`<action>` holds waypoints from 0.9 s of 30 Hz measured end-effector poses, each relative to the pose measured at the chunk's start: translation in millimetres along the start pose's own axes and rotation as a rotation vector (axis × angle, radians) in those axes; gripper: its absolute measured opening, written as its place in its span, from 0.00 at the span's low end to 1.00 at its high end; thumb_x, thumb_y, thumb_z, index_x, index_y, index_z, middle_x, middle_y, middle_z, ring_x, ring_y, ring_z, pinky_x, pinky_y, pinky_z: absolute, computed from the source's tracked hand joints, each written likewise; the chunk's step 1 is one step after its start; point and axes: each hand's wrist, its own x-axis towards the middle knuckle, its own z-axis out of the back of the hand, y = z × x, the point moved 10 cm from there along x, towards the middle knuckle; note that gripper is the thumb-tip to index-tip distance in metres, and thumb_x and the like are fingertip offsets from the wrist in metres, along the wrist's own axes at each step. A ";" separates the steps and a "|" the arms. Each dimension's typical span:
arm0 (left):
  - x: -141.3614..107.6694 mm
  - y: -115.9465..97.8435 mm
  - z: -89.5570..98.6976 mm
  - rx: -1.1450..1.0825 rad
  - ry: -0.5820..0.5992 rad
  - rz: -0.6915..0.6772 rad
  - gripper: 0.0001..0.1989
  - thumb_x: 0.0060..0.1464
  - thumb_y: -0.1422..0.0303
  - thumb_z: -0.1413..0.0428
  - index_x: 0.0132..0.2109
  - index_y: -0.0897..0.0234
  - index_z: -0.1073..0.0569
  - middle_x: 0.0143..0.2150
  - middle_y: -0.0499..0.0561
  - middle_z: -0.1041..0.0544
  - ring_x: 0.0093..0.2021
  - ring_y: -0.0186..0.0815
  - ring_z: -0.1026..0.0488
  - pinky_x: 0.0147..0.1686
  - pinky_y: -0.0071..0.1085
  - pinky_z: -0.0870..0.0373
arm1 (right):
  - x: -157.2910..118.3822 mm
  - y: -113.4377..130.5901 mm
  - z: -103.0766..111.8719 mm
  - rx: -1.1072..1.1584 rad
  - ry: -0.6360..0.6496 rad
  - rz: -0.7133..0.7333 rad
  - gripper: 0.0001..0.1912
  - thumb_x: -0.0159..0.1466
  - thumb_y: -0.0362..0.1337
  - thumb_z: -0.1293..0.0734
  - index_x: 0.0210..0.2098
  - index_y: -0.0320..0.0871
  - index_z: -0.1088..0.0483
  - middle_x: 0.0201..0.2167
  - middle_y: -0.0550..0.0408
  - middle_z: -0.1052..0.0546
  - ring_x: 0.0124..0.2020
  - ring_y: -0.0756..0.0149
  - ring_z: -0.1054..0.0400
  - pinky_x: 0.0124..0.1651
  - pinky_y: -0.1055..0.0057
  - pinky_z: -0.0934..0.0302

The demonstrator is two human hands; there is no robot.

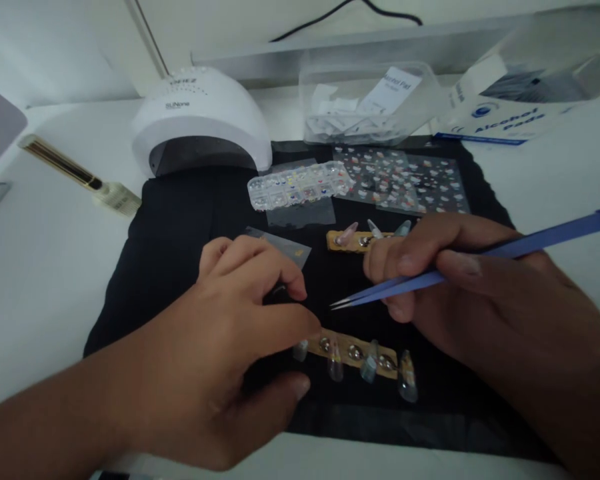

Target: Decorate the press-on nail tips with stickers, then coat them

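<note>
My right hand (430, 280) grips a pair of blue tweezers (410, 285) between thumb and fingers. The metal tips point left, close together, above the black cloth. My left hand (240, 333) has its thumb and forefinger apart and covers the left end of a wooden nail holder strip (350, 348) with round metal studs. Clear, pointed false nails (370, 361) stick out from this strip, one at its right end with a gold-coloured pattern. Partly behind my right fingers lies a second wooden strip (343, 243), also carrying false nails (349, 233).
On the black cloth (180, 220) are a clear case of small gems (300, 185), sticker sheets (400, 179) and a small clear sheet (297, 250). Behind stand a white nail lamp (205, 113), a plastic tub of sachets (325, 127) and an alcohol pads box (510, 113). A polish bottle (117, 199) lies left.
</note>
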 end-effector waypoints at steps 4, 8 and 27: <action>0.4 -1.1 -6.1 0.002 0.043 0.003 0.08 0.54 0.71 0.38 0.42 0.56 0.22 0.52 0.53 0.30 0.54 0.50 0.34 0.51 0.53 0.38 | 1.3 -0.2 -0.9 0.018 0.021 0.023 0.09 0.64 0.43 0.27 0.31 0.46 0.19 0.17 0.57 0.24 0.22 0.66 0.31 0.29 0.66 0.41; -5.9 18.0 31.9 0.052 -0.276 0.089 0.13 0.59 0.69 0.42 0.51 0.55 0.27 0.52 0.54 0.30 0.55 0.49 0.33 0.53 0.51 0.36 | 2.4 1.4 2.1 0.030 0.028 0.037 0.09 0.64 0.43 0.27 0.31 0.46 0.19 0.16 0.57 0.25 0.22 0.66 0.31 0.28 0.66 0.42; -16.4 91.7 20.4 0.136 0.012 0.769 0.36 0.55 0.49 0.42 0.67 0.55 0.38 0.37 0.47 0.21 0.35 0.45 0.23 0.32 0.36 0.37 | 3.4 2.0 -2.0 0.021 0.089 0.106 0.10 0.66 0.46 0.30 0.32 0.49 0.20 0.17 0.59 0.25 0.25 0.64 0.31 0.35 0.66 0.39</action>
